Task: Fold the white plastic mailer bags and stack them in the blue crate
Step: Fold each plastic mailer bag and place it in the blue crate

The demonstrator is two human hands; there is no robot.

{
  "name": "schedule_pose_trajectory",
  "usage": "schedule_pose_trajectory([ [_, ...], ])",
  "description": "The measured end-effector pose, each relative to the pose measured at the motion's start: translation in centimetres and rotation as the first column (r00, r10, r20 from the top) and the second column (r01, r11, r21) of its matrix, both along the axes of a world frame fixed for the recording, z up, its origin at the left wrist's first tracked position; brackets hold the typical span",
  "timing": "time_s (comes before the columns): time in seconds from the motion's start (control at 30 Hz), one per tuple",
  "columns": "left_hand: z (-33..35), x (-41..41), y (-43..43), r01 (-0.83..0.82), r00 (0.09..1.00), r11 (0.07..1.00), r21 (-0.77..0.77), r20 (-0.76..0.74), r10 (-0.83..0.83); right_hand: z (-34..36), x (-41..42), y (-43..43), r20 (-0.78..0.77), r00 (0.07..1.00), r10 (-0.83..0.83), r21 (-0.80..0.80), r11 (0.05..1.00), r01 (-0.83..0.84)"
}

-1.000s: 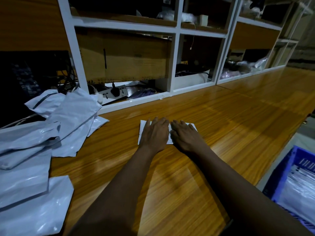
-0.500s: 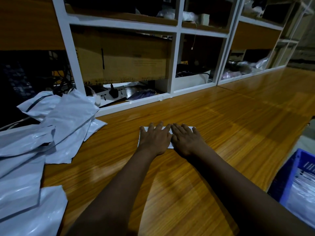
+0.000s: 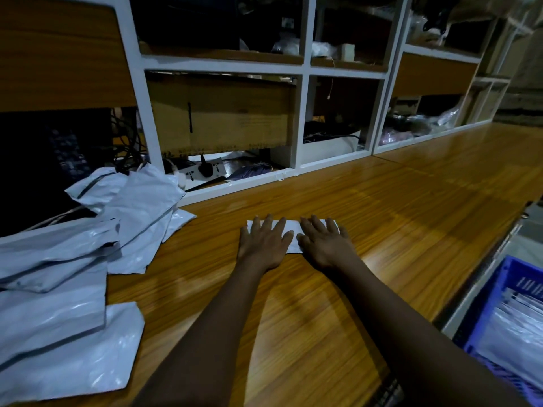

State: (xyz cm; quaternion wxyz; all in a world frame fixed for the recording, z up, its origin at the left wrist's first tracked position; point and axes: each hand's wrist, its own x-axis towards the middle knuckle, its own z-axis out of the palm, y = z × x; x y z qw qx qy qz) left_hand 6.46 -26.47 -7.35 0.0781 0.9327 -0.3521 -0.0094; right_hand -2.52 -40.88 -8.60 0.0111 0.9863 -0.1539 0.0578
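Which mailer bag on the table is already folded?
The small folded bag under both flat hands, left hand and right hand. The pile of bags at left lies loose and unfolded.

Dim room: white cubby shelving [image 3: 302, 74] backs a glossy wooden counter [image 3: 382, 230].

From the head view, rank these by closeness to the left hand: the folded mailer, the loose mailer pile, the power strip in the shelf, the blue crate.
1. folded mailer, under the left hand.
2. loose mailer pile, to its left on the table.
3. power strip, behind, in the shelf; near the pile's rank.
4. blue crate, far right, beyond the table edge.
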Motion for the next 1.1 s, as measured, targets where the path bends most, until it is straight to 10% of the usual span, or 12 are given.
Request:
schedule_pose_trajectory([
  [1.1, 1.5, -5.1, 4.8, 0.092, 0.968, 0.961, -0.262, 0.251, -0.024, 1.8, -5.4, 3.0, 0.411, 0.91, 0.053, 0.151, 0.981, -0.125],
])
